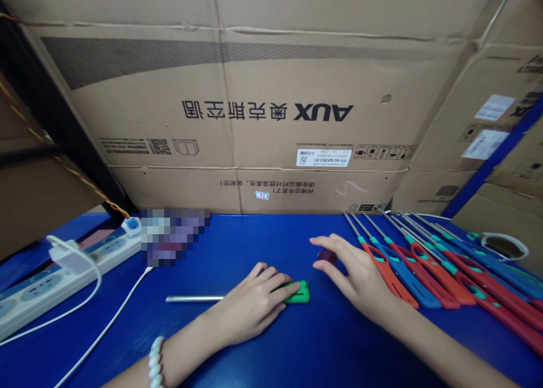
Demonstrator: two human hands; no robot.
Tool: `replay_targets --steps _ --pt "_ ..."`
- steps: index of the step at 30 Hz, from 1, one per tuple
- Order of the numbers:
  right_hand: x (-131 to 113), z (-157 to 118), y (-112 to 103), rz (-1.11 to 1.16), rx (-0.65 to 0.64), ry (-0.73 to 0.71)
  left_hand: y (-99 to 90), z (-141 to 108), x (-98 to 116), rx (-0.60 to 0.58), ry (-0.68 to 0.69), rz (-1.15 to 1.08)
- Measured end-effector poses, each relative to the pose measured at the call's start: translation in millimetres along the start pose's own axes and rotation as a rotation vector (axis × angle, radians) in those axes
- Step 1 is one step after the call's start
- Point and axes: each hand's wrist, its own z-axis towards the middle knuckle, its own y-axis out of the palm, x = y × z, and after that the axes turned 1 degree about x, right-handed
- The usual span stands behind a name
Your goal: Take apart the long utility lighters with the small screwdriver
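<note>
A green long-nosed gas lighter (302,293) lies on its side on the blue table, its metal tube (193,299) pointing left. My left hand (258,300) is closed over its middle, fingers pressing it down and hiding much of the body. At the lighter's right end, a thin screwdriver (326,257) with a dark handle slants down, its tip at the green casing. My right hand (354,266) holds the screwdriver by the handle, thumb against it and index finger reaching out above. The fingers behind the handle are partly hidden.
Several red, orange and blue long-nosed lighters (428,275) lie in a row on the right. A white power strip (80,280) with plugs and cables occupies the left. Pixelated items (176,238) sit beside it. A large cardboard panel (263,71) stands behind the blue table (237,354).
</note>
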Motion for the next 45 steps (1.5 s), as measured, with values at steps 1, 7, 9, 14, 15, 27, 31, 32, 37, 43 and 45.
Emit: replay_targets --steps 1,7,9,14,15,27,31,32,37,43,45 --pt "-1 0 0 -0.054 0.018 -0.034 -0.1 0 0 0.002 0.002 -0.001" --pt "-7 3 -5 0.079 -0.086 -0.014 0.6 1 0 -0.032 -0.009 -0.002" --pt "-7 4 -6 0.180 -0.107 0.029 0.5 0 0 -0.034 -0.009 -0.001" --pt "-4 1 -3 0.111 -0.042 0.030 0.1 0 0 -0.016 -0.005 0.000" --pt "-4 1 -2 0.077 -0.033 0.011 0.3 -1 -1 -0.013 -0.005 -0.001" --pt "-4 5 -5 0.226 -0.068 0.117 0.7 -1 -1 0.041 0.019 0.002" --pt "-5 4 -9 0.106 -0.081 0.051 0.4 0 0 0.033 0.017 0.002" --pt "-6 5 -10 0.127 -0.119 0.052 0.5 0 0 0.024 0.014 0.002" --pt "-5 6 -11 0.105 -0.142 0.061 0.2 0 -1 -0.011 0.001 0.002" --pt "-2 6 -8 0.062 -0.083 0.078 0.3 0 -1 0.003 0.010 -0.004" --pt "-2 7 -8 0.202 -0.097 0.113 0.8 0 -1 0.002 0.010 -0.004"
